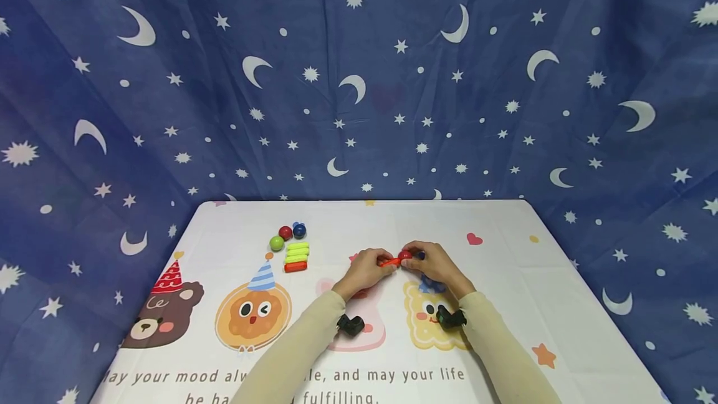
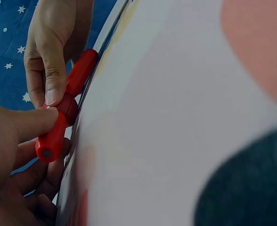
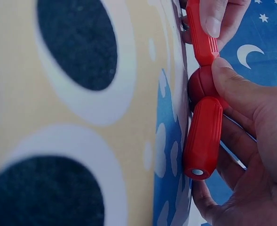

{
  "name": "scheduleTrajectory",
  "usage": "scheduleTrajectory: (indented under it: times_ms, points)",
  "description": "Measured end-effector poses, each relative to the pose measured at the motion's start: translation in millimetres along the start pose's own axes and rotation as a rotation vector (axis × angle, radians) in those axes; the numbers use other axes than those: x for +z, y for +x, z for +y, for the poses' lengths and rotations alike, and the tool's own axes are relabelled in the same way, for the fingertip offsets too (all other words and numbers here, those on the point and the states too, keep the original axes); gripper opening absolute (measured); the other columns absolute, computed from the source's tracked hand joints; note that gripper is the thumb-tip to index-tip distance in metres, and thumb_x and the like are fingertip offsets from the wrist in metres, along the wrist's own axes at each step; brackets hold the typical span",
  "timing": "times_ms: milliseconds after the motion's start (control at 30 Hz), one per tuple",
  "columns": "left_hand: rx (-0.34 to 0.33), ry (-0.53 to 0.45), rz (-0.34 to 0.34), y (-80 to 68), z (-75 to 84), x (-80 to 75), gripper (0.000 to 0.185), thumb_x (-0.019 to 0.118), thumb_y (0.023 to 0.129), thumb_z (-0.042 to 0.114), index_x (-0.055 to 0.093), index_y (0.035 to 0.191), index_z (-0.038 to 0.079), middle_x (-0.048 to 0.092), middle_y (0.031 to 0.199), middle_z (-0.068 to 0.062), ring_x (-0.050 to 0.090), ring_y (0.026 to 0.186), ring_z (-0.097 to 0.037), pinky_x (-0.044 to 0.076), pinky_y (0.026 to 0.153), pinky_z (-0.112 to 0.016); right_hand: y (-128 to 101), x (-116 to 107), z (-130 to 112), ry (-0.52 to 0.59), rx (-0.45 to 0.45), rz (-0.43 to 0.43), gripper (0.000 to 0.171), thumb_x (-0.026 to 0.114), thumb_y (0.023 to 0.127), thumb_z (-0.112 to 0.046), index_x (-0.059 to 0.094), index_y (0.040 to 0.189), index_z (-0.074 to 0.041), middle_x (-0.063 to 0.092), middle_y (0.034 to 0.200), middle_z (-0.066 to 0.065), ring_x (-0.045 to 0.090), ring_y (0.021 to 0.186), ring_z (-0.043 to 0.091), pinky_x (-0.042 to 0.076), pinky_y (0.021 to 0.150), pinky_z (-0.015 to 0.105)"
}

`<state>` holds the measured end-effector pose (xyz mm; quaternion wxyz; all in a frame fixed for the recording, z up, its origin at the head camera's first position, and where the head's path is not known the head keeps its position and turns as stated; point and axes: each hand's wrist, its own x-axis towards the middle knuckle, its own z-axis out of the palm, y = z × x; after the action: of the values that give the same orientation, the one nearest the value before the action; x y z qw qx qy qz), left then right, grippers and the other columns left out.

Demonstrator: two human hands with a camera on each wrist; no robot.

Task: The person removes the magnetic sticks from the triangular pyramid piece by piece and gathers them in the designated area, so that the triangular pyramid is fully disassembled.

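Above the tabletop, my left hand point(image 1: 367, 268) pinches a red ribbed stick point(image 1: 391, 262) between thumb and fingers. This stick's inner end meets a red ball point(image 1: 405, 255). My right hand point(image 1: 436, 262) grips the ball, its thumb pressing on the side in the right wrist view. A second red stick point(image 3: 204, 136) joins the ball's other side, forming a slightly bent line with the first; a silvery round tip shows at its free end. In the head view, the right hand seems to hide this second stick.
Left of the hands lie a green ball point(image 1: 277, 243), another red ball point(image 1: 285, 233) and a blue ball point(image 1: 300, 230). Below them, several yellow-green sticks point(image 1: 298, 252) lie stacked in a row with a red stick point(image 1: 295, 267). A printed white cloth covers the table point(image 1: 505, 329); a blue starry curtain point(image 1: 387, 98) stands behind.
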<state>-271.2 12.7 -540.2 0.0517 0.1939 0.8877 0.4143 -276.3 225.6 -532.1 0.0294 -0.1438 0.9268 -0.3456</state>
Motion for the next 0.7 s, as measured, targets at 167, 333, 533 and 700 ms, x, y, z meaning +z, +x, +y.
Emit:
scheduleTrajectory:
  times_ms: [167, 333, 533, 700]
  points:
    - [-0.006, 0.005, -0.004, -0.7, -0.9, -1.0, 0.024, 0.072, 0.090, 0.029, 0.073, 0.109, 0.015, 0.072, 0.101, -0.001, 0.060, 0.089, -0.012, 0.049, 0.083, -0.031, 1, 1, -2, -0.001, 0.016, -0.003, 0.027, 0.076, 0.086, -0.030, 0.070, 0.111, -0.020, 0.071, 0.104, 0.000, 0.060, 0.093, 0.017, 0.049, 0.091, 0.042]
    - [-0.007, -0.018, -0.006, -1.7, -2.3, -2.3, 0.023, 0.072, 0.090, 0.026, 0.074, 0.109, 0.016, 0.073, 0.101, 0.000, 0.061, 0.089, -0.011, 0.049, 0.084, -0.030, 2, 0, -2, -0.003, 0.013, -0.011, 0.026, 0.075, 0.087, -0.030, 0.070, 0.110, -0.020, 0.072, 0.105, 0.001, 0.060, 0.094, 0.018, 0.049, 0.091, 0.043]
    - [-0.003, -0.046, 0.009, -6.6, -5.3, -6.3, 0.022, 0.074, 0.088, 0.029, 0.073, 0.108, 0.019, 0.072, 0.098, 0.004, 0.059, 0.088, -0.010, 0.047, 0.083, -0.029, 0, 0, -3, -0.005, 0.003, 0.003, 0.025, 0.075, 0.087, -0.029, 0.070, 0.110, -0.019, 0.071, 0.104, 0.001, 0.060, 0.094, 0.017, 0.049, 0.089, 0.041]
    - [0.013, -0.089, 0.028, -12.3, -7.1, -13.6, 0.021, 0.077, 0.086, 0.024, 0.073, 0.106, 0.018, 0.071, 0.096, 0.003, 0.060, 0.083, -0.010, 0.048, 0.076, -0.023, 2, 0, -3, -0.001, 0.029, -0.008, 0.026, 0.076, 0.086, -0.029, 0.070, 0.111, -0.020, 0.071, 0.105, 0.000, 0.060, 0.095, 0.016, 0.049, 0.092, 0.041]
